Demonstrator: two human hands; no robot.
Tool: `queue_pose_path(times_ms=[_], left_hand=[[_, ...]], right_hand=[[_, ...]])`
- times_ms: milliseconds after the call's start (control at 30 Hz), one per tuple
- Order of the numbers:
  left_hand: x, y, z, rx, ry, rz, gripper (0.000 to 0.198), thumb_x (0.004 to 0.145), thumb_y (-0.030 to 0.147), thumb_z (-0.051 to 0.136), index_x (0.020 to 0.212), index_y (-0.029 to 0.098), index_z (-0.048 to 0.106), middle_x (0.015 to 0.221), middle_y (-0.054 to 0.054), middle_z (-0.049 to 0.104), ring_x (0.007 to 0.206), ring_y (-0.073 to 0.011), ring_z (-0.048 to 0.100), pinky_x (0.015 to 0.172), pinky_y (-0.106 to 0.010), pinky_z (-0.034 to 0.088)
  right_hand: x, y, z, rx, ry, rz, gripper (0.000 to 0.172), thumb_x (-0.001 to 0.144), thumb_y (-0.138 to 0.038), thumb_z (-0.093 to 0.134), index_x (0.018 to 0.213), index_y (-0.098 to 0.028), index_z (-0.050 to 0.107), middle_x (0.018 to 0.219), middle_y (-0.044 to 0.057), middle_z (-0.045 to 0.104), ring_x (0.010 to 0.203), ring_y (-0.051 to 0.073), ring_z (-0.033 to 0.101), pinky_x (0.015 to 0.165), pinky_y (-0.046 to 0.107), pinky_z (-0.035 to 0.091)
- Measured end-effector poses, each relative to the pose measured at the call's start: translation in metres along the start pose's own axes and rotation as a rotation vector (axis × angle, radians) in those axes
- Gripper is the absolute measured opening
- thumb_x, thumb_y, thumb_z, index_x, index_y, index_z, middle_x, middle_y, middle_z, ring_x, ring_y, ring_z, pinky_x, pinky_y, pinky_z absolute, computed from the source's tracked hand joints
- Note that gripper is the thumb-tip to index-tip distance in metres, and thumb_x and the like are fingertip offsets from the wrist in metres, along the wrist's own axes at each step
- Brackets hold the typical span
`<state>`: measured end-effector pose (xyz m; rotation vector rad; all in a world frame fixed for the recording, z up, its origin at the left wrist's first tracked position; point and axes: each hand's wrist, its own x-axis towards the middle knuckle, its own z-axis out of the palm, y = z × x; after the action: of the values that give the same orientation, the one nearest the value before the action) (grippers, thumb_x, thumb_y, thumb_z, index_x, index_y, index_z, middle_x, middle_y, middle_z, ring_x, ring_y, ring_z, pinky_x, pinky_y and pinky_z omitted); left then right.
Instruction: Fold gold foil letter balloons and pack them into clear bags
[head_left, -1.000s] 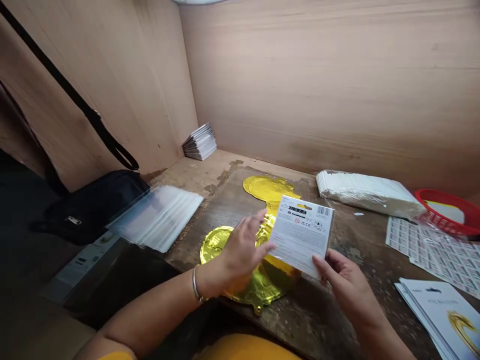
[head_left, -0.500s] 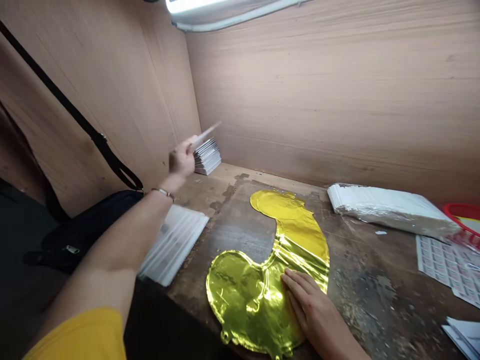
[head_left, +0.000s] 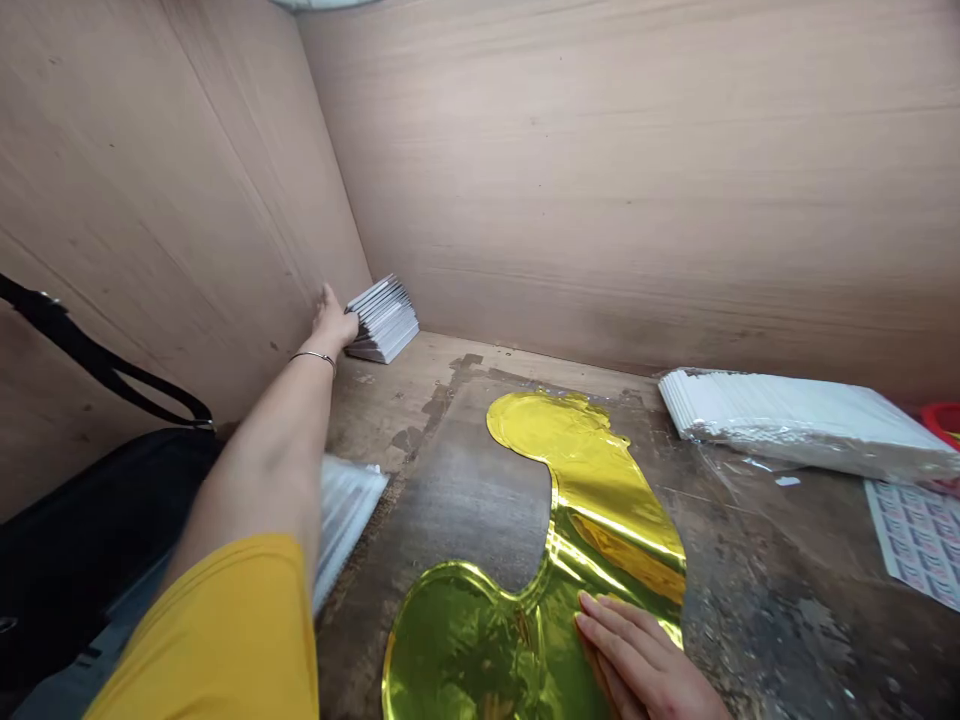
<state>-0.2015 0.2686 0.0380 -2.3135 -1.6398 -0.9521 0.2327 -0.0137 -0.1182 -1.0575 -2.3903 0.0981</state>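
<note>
In the far left corner stands a stack of thin white packets (head_left: 386, 315). My left hand (head_left: 332, 320) reaches to its left side and touches the packets' edge, fingers apart and pointing up; no separate packet shows in it. Closer to me lies a flat, shiny gold foil balloon (head_left: 555, 510) with a curved shape, its lower end cut off by the frame. My right hand (head_left: 645, 655) rests on the foil, fingers stretched out and lying flat.
Beneath my left forearm is a pile of clear plastic sleeves (head_left: 349, 510). A black bag (head_left: 150, 500) sits at the left. On the right are a plastic-wrapped white bundle (head_left: 795, 415), a printed sticker sheet (head_left: 919, 540) and a red basket (head_left: 941, 420). Wooden panels (head_left: 600, 180) stand behind and left.
My left hand has moved down to the stack's left side, and the thin white packet it held is out of it. My right hand stays on the foil. The view has shifted.
</note>
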Motion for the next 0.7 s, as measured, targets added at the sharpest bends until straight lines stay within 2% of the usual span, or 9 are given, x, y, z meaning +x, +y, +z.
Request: queue_pose_path(times_ms=[100, 167, 233, 267, 333, 433, 567, 633, 700], left_hand=[[-0.051, 0.059, 0.012, -0.01, -0.076, -0.073, 0.029, 0.095, 0.025, 0.048, 0.115, 0.006, 0.058, 0.11, -0.011, 0.064, 0.102, -0.0223, 0.059, 0.097, -0.042, 0.044], [-0.11, 0.115, 0.021, -0.098, -0.27, 0.022, 0.02, 0.088, 0.03, 0.059, 0.1, 0.015, 0.066, 0.101, -0.004, 0.067, 0.097, -0.0196, 0.061, 0.094, -0.033, 0.047], [-0.172, 0.164, 0.024, -0.172, -0.499, 0.17, 0.025, 0.091, 0.033, 0.055, 0.11, 0.019, 0.064, 0.109, -0.006, 0.065, 0.101, -0.0209, 0.061, 0.091, -0.033, 0.049], [-0.198, 0.181, 0.023, -0.161, -0.548, 0.195, 0.03, 0.09, 0.033, 0.056, 0.116, 0.018, 0.062, 0.114, -0.009, 0.064, 0.104, -0.0235, 0.06, 0.091, -0.036, 0.05], [-0.233, 0.199, 0.022, -0.093, -0.575, 0.174, 0.039, 0.087, 0.035, 0.06, 0.121, 0.015, 0.059, 0.114, -0.014, 0.063, 0.104, -0.0284, 0.059, 0.087, -0.041, 0.05], [-0.243, 0.194, 0.031, -0.085, -0.59, 0.086, 0.026, 0.084, 0.035, 0.062, 0.101, 0.017, 0.065, 0.095, -0.01, 0.066, 0.088, -0.026, 0.061, 0.077, -0.037, 0.05], [-0.227, 0.183, 0.04, -0.196, -0.637, -0.07, 0.016, 0.082, 0.034, 0.061, 0.078, 0.019, 0.064, 0.076, -0.003, 0.065, 0.069, -0.0184, 0.058, 0.062, -0.028, 0.043], [-0.221, 0.186, 0.036, -0.185, -0.61, -0.049, 0.018, 0.085, 0.034, 0.059, 0.078, 0.018, 0.064, 0.076, -0.003, 0.064, 0.067, -0.0179, 0.057, 0.062, -0.028, 0.042], [-0.219, 0.194, 0.028, -0.144, -0.552, 0.075, 0.022, 0.088, 0.033, 0.054, 0.077, 0.018, 0.065, 0.077, -0.005, 0.064, 0.072, -0.02, 0.058, 0.066, -0.031, 0.043]], right_hand=[[0.005, -0.013, -0.009, -0.023, -0.011, 0.072, 0.031, 0.091, -0.019, 0.055, 0.118, -0.023, 0.068, 0.123, 0.007, 0.069, 0.112, 0.026, 0.066, 0.09, 0.038, 0.061], [0.008, -0.027, -0.022, -0.029, -0.013, 0.108, 0.029, 0.092, -0.018, 0.052, 0.116, -0.021, 0.068, 0.122, 0.009, 0.069, 0.114, 0.026, 0.065, 0.094, 0.043, 0.058], [0.009, -0.038, -0.035, -0.044, -0.038, 0.127, 0.029, 0.094, -0.019, 0.051, 0.117, -0.018, 0.068, 0.123, 0.011, 0.069, 0.115, 0.027, 0.063, 0.099, 0.046, 0.055], [0.008, -0.042, -0.04, -0.055, -0.085, 0.14, 0.029, 0.094, -0.021, 0.052, 0.118, -0.017, 0.068, 0.124, 0.012, 0.068, 0.117, 0.028, 0.062, 0.1, 0.048, 0.054], [0.001, -0.046, -0.046, -0.077, -0.197, 0.174, 0.029, 0.093, -0.023, 0.055, 0.118, -0.016, 0.068, 0.125, 0.013, 0.067, 0.117, 0.031, 0.061, 0.1, 0.05, 0.053], [-0.017, -0.047, -0.046, -0.073, -0.268, 0.204, 0.031, 0.093, -0.025, 0.055, 0.121, -0.016, 0.067, 0.13, 0.013, 0.064, 0.123, 0.032, 0.057, 0.102, 0.05, 0.051], [-0.035, -0.041, -0.037, -0.024, -0.208, 0.228, 0.032, 0.096, -0.026, 0.053, 0.123, -0.016, 0.067, 0.134, 0.013, 0.061, 0.128, 0.03, 0.054, 0.105, 0.049, 0.049], [-0.038, -0.037, -0.034, -0.007, -0.179, 0.238, 0.032, 0.095, -0.025, 0.053, 0.122, -0.017, 0.067, 0.133, 0.012, 0.062, 0.128, 0.029, 0.054, 0.106, 0.049, 0.048], [-0.039, -0.034, -0.035, 0.006, -0.175, 0.25, 0.031, 0.095, -0.025, 0.054, 0.122, -0.018, 0.067, 0.132, 0.012, 0.063, 0.128, 0.029, 0.054, 0.106, 0.05, 0.048]])
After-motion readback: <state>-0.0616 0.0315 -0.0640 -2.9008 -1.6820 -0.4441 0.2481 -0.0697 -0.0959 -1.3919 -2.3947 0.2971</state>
